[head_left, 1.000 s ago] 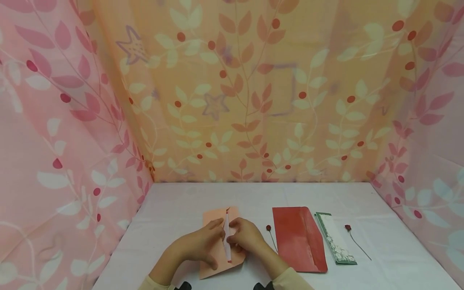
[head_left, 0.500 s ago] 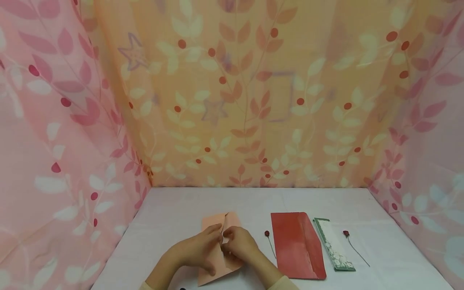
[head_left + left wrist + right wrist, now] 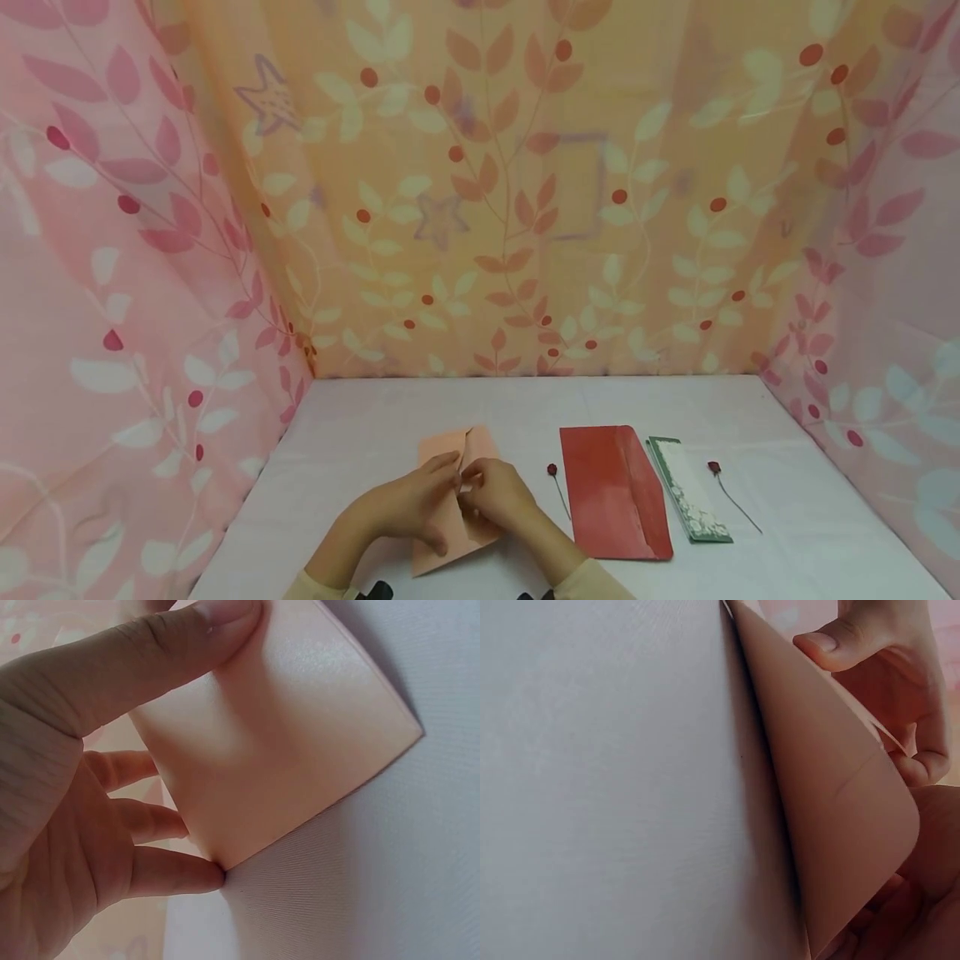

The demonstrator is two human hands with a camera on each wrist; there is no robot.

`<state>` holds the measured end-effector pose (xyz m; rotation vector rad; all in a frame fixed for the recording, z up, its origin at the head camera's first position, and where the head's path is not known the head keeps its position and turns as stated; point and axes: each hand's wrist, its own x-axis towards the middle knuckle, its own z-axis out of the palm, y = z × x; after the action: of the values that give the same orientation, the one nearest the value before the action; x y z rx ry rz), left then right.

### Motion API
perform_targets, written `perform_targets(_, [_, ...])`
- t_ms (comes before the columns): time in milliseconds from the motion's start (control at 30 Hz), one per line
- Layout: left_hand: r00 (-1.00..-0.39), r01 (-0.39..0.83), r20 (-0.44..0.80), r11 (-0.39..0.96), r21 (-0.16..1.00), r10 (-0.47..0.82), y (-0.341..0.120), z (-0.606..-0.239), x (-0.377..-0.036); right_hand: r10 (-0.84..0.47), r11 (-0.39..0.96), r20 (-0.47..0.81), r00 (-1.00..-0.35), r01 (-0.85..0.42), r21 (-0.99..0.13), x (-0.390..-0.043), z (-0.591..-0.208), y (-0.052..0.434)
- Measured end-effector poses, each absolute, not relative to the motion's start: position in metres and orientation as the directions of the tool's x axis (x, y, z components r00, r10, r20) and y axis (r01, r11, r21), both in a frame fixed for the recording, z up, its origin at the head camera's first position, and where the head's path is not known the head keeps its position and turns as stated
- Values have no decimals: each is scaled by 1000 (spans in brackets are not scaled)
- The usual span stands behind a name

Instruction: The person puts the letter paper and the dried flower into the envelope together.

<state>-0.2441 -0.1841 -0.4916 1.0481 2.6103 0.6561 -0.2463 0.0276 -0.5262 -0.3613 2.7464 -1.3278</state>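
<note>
White table (image 3: 360, 433), leaf-print curtains behind. We saw the peach envelope (image 3: 450, 521) lying near the front edge, left hand (image 3: 408, 508) and right hand (image 3: 498, 497) both pinching it, thumbs on top, fingers beneath.

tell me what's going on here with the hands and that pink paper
A person has both hands on a peach-pink envelope lying on the white table. The left hand and right hand each pinch part of it where they meet near its middle, lifting the paper. To the right lie a small red rose pin, a red envelope, a green and white card and a second rose pin, all untouched.
</note>
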Motion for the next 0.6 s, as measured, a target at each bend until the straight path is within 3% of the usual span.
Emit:
perform_targets(333, [-716, 580, -70, 647, 494, 695, -185, -492, -243, -261, 537, 89, -961, -221, -814, -234, -516, 37])
perform_targets(600, [-722, 584, -68, 658, 475, 689, -183, -492, -242, -227, 614, 107, -968, -227, -756, -223, -500, 57])
